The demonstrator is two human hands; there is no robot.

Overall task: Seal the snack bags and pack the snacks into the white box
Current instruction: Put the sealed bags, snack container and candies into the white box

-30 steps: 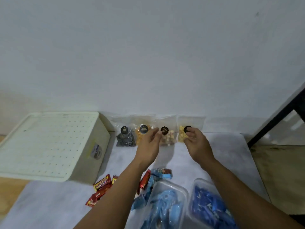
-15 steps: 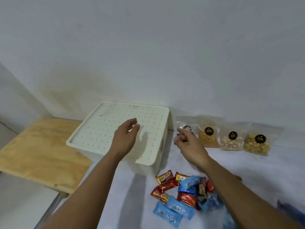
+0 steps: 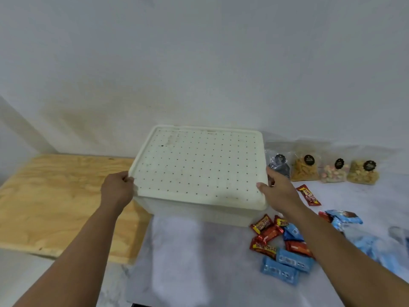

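Observation:
The white box (image 3: 197, 213) stands in the middle of the table with its dotted lid (image 3: 199, 165) on top. My left hand (image 3: 117, 189) grips the lid's left front corner. My right hand (image 3: 278, 189) grips the lid's right front corner. Several clear snack bags with black round labels stand in a row against the wall to the right: a dark one (image 3: 279, 165), an orange one (image 3: 304, 168), a pastel one (image 3: 334, 172) and a yellow one (image 3: 363, 172). Whether their tops are sealed cannot be told.
Red wrapped bars (image 3: 264, 234) and blue wrapped bars (image 3: 287, 262) lie scattered in front of the box's right side. One red bar (image 3: 308, 194) lies beside my right wrist. More blue packets (image 3: 343, 218) sit at the right edge. A plywood board (image 3: 51, 200) lies left of the box.
My view swung left from the bags to the box. Both hands left the snack bags and came onto the box lid, now gripping its two front corners.

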